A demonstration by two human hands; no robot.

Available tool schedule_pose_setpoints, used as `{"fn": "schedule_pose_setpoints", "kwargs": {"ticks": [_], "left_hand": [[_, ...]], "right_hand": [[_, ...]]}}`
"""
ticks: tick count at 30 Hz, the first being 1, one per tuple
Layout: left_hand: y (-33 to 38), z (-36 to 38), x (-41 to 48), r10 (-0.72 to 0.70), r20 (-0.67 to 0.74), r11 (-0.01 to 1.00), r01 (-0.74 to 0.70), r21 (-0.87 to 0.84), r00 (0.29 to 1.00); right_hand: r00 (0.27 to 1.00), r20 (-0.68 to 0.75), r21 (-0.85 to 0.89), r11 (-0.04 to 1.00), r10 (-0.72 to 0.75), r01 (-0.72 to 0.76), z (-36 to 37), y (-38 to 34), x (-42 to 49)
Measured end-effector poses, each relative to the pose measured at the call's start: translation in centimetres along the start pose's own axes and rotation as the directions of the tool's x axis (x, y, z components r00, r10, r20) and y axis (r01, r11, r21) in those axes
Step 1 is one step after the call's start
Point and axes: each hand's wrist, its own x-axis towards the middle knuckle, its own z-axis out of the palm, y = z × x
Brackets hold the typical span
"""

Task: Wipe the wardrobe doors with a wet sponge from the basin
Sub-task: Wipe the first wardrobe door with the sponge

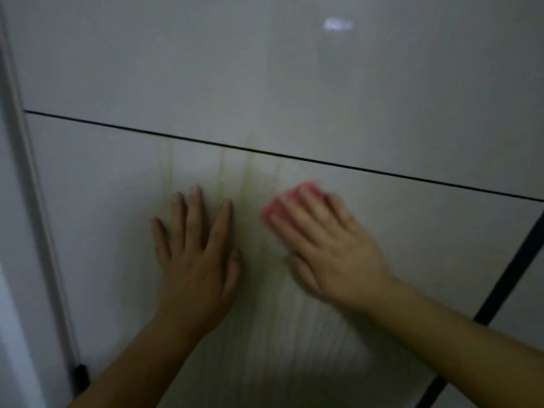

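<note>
Two hands are laid on the lower door [412,245] of the wardrobe. The left hand [195,254] is spread flat against the panel, fingers straight, holding nothing. The right hand [326,248] lies with straight fingers over a pink sponge [282,206] and presses it to the door; no curl round it is seen, and the hand is blurred. The sponge's long axis is judged to run from 8 to 2 o'clock, though most of it is covered.

Yellowish streaks [247,179] are noted running down from the horizontal gap [382,172] below the upper door [265,69]. The nearest streak lies at 10 o'clock from the sponge, just beside it and between the two hands; the right hand is the nearer. A fainter streak at 9 o'clock is touched by the left fingertips.

Room for a stroke is open toward 12 o'clock as far as the gap, and toward 6 o'clock over faint wet trails [282,334]. Travel is bounded at 9 o'clock by the left hand and, well apart at 3 o'clock, by a dark vertical gap [506,278].
</note>
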Motion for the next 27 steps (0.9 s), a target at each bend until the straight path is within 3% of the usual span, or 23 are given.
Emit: {"fn": "schedule_pose_setpoints", "kwargs": {"ticks": [3,4,8,10,16,23,27], "left_hand": [[-0.5,0.2,-0.4,-0.031,-0.001,1.0,0.031,-0.008,1.0],[-0.7,0.2,-0.7,-0.037,0.0,0.999,0.037,-0.013,0.999],[-1.5,0.1,-1.6,-0.061,-0.008,0.997,0.06,-0.038,0.998],[-1.7,0.1,-2.1,-0.1,-0.016,0.993,0.098,-0.058,0.995],[-2.0,1.2,-2.1,-0.157,-0.024,0.984,0.155,-0.088,0.987],[-5.0,0.8,-2.9,-0.276,-0.054,0.955,0.267,-0.125,0.96],[-5.6,0.6,-3.0,-0.291,-0.036,0.949,0.284,-0.137,0.956]], "right_hand": [[0.975,-0.095,-0.005,0.979,0.203,-0.205,-0.8,1.4,3.5],[0.975,-0.093,0.005,0.979,0.204,-0.205,-0.6,0.9,3.6],[0.986,0.081,0.014,0.99,-0.144,0.143,1.6,-3.0,-0.5],[0.97,0.1,-0.015,0.975,-0.22,0.222,1.5,-2.6,-0.3],[0.993,-0.075,-0.028,0.996,0.086,-0.088,0.0,-1.8,8.1],[0.954,0.097,-0.013,0.958,-0.283,0.286,1.2,-4.7,5.9],[0.998,-0.063,-0.058,0.998,-0.032,0.028,-0.3,-2.8,12.5]]}}
